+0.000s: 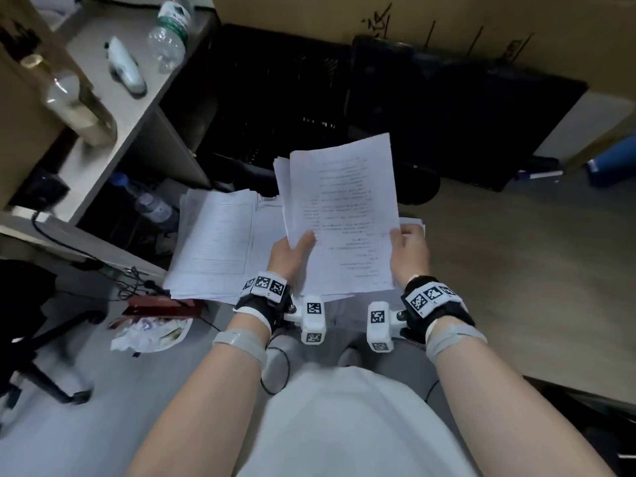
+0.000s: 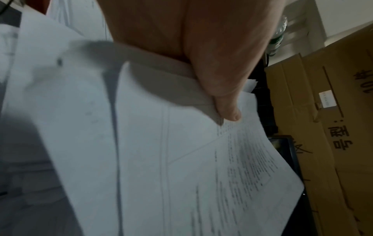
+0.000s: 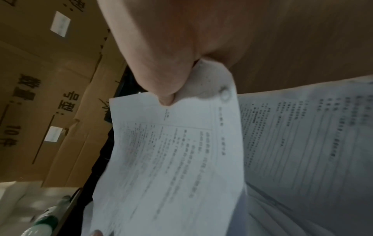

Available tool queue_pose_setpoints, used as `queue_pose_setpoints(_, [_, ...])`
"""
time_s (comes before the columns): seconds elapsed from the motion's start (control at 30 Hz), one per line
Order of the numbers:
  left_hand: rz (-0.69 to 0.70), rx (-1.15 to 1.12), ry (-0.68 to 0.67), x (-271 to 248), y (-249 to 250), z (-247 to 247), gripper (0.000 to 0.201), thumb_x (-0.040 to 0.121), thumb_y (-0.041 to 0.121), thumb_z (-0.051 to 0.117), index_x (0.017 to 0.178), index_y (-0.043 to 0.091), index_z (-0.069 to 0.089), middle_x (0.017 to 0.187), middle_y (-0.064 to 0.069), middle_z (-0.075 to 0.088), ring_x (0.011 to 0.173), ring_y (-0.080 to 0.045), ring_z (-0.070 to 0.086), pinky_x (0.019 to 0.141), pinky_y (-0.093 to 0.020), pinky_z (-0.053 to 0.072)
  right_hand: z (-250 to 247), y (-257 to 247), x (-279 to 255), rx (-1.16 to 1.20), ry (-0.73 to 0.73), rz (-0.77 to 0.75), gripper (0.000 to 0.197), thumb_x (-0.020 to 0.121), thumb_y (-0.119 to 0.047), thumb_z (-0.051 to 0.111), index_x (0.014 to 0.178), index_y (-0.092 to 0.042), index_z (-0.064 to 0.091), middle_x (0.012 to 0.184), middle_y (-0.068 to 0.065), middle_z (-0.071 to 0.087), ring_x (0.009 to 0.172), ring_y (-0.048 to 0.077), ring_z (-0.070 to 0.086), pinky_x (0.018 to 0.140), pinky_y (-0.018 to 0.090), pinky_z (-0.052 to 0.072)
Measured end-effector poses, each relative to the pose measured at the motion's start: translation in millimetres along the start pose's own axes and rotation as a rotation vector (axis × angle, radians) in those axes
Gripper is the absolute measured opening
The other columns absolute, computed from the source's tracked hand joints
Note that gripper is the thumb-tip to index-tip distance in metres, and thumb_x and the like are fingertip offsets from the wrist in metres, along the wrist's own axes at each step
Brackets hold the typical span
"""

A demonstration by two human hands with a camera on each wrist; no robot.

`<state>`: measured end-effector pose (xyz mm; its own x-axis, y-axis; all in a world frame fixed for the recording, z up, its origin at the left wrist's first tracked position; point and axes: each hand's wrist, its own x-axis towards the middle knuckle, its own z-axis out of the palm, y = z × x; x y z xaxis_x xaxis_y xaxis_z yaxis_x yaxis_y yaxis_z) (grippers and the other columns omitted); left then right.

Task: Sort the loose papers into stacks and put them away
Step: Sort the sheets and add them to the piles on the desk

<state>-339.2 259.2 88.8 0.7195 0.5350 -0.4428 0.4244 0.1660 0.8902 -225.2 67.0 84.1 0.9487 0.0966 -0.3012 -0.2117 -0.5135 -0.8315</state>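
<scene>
A bundle of printed white papers (image 1: 344, 215) is held up above the floor by both hands. My left hand (image 1: 292, 251) grips its lower left edge, thumb on top. My right hand (image 1: 409, 249) pinches the lower right edge. In the left wrist view the thumb (image 2: 226, 89) presses on the held papers (image 2: 181, 159). In the right wrist view the thumb (image 3: 161, 76) clamps the held sheets (image 3: 171, 159). A second stack of papers (image 1: 213, 246) lies on the floor to the left, partly under the held bundle.
A desk shelf (image 1: 144, 108) at left carries a plastic bottle (image 1: 170, 32). Black crates (image 1: 378, 108) and cardboard boxes (image 1: 447, 15) stand ahead. A chair base (image 1: 44, 366), a red box (image 1: 161, 306) and crumpled wrappers (image 1: 151, 333) lie at lower left. Wooden floor (image 1: 516, 270) stretches to the right.
</scene>
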Motion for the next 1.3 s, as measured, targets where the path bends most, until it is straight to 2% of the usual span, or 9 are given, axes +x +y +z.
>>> queue_pose_setpoints(0.1, [-0.008, -0.003, -0.044, 11.9, 3.4, 9.2, 0.033, 0.101, 0.033, 0.054, 0.117, 0.006, 0.065, 0.101, -0.001, 0.072, 0.096, -0.019, 0.068, 0.081, -0.029, 0.054, -6.5, 10.8, 6.8, -0.027, 0.061, 0.093, 0.025, 0.106, -0.027, 0.041, 0.12, -0.008, 0.047, 0.094, 0.004, 0.061, 0.087, 0.027, 0.058, 0.073, 0.031, 0.038])
queue_pose_setpoints(0.17, [-0.006, 0.006, 0.001, 20.9, 8.1, 11.7, 0.018, 0.103, 0.026, 0.05, 0.099, 0.012, 0.062, 0.075, 0.002, 0.062, 0.069, -0.016, 0.059, 0.058, -0.017, 0.049, -15.1, 19.9, 11.7, -0.065, 0.122, 0.149, 0.025, 0.105, -0.025, 0.041, 0.121, -0.006, 0.046, 0.098, 0.011, 0.061, 0.093, 0.033, 0.061, 0.075, 0.032, 0.04])
queue_pose_setpoints(0.23, [-0.008, 0.024, 0.041, 33.9, 9.2, 14.5, 0.023, 0.101, 0.029, 0.051, 0.083, 0.015, 0.054, 0.062, -0.003, 0.047, 0.058, -0.019, 0.043, 0.047, -0.022, 0.039, -25.5, 28.2, 17.8, -0.117, 0.156, 0.209, 0.028, 0.105, -0.025, 0.043, 0.124, -0.004, 0.047, 0.107, 0.019, 0.064, 0.103, 0.037, 0.061, 0.078, 0.033, 0.04])
queue_pose_setpoints(0.5, [0.034, 0.049, 0.144, 74.6, -9.6, 18.9, 0.025, 0.098, 0.038, 0.055, 0.089, 0.016, 0.064, 0.096, -0.01, 0.071, 0.092, -0.029, 0.068, 0.087, -0.044, 0.056, -39.0, 91.7, 7.7, -0.431, 0.07, 0.463, 0.032, 0.101, -0.008, 0.039, 0.131, -0.009, 0.051, 0.118, 0.021, 0.064, 0.102, 0.04, 0.061, 0.074, 0.036, 0.045])
queue_pose_setpoints(0.9, [0.106, -0.006, 0.151, 77.5, 12.0, 19.1, 0.02, 0.102, 0.023, 0.054, 0.092, 0.009, 0.063, 0.081, 0.006, 0.064, 0.075, -0.001, 0.061, 0.079, -0.029, 0.051, -13.9, 109.8, 28.1, -0.279, 0.084, 0.543, 0.034, 0.095, -0.005, 0.042, 0.128, -0.012, 0.048, 0.113, 0.017, 0.065, 0.085, 0.034, 0.059, 0.067, 0.037, 0.046])
queue_pose_setpoints(1.07, [0.084, -0.098, 0.053, 73.9, 20.6, 22.1, 0.017, 0.102, 0.027, 0.055, 0.105, 0.017, 0.068, 0.098, -0.001, 0.072, 0.091, -0.015, 0.067, 0.085, -0.033, 0.055, -12.4, 84.1, 33.5, -0.136, 0.013, 0.428, 0.068, 0.093, -0.034, 0.059, 0.152, -0.016, 0.028, 0.149, 0.009, 0.042, 0.133, 0.033, 0.043, 0.104, 0.043, 0.041])
queue_pose_setpoints(1.13, [0.077, -0.117, -0.005, 68.5, 29.2, 24.4, 0.018, 0.104, 0.022, 0.051, 0.111, 0.014, 0.065, 0.099, -0.002, 0.072, 0.089, -0.011, 0.069, 0.078, -0.025, 0.055, -7.6, 64.0, 42.3, 0.113, -0.08, 0.366, 0.068, 0.092, -0.05, 0.058, 0.149, -0.018, 0.04, 0.148, 0.0, 0.047, 0.133, 0.024, 0.047, 0.108, 0.034, 0.037])
queue_pose_setpoints(1.23, [0.058, -0.161, -0.097, 63.3, 35.7, 24.5, 0.02, 0.103, 0.023, 0.051, 0.114, 0.014, 0.065, 0.116, -0.013, 0.071, 0.111, -0.028, 0.067, 0.096, -0.042, 0.054, 1.8, 34.7, 52.7, 0.231, -0.31, 0.326, 0.085, 0.074, -0.082, 0.055, 0.141, -0.03, 0.051, 0.141, -0.01, 0.055, 0.128, 0.014, 0.054, 0.111, 0.042, 0.039])
queue_pose_setpoints(1.3, [0.04, -0.173, -0.127, 58.3, 37.8, 18.2, 0.023, 0.103, 0.024, 0.052, 0.119, 0.013, 0.065, 0.122, -0.016, 0.068, 0.117, -0.033, 0.063, 0.104, -0.048, 0.049, 9.2, 21.9, 55.5, 0.261, -0.432, 0.28, 0.085, 0.069, -0.083, 0.062, 0.134, -0.029, 0.059, 0.13, -0.009, 0.065, 0.119, 0.014, 0.062, 0.106, 0.041, 0.045])
